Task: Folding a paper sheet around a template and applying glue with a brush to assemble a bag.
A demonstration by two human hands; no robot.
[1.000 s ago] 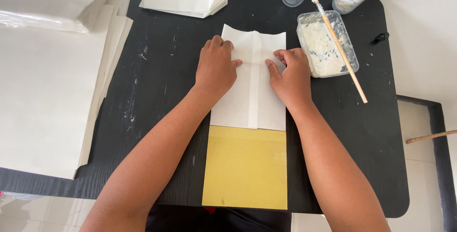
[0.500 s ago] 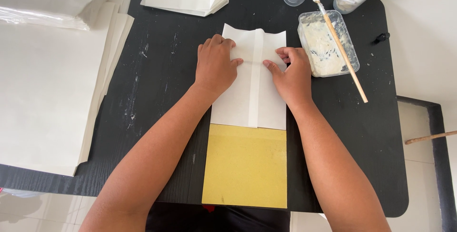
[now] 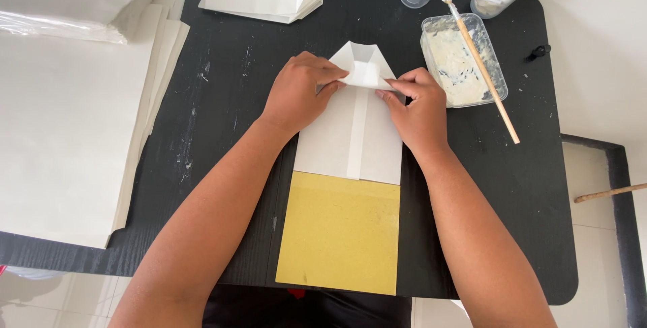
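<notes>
White folded paper sheet [image 3: 350, 133] with a raised centre seam, lying mid-bench over a yellow rectangular board [image 3: 339, 234].

The sheet's far end has been turned in to a point, its two slanted edges meeting at a small folded flap; its near edge lies straight across the yellow board, which reaches almost to the near rim of the black rounded bench [image 3: 222, 99]. The left hand [image 3: 300, 92] and right hand [image 3: 419, 106] both have their fingers pinched on that flap (thumbs and forefingers meeting at the crease). Bare bench lies open to the left of the sheet; to the right, a clear plastic tub of white paste [image 3: 461, 62] with a wooden stick [image 3: 482, 69] across it stands near the right hand.
</notes>
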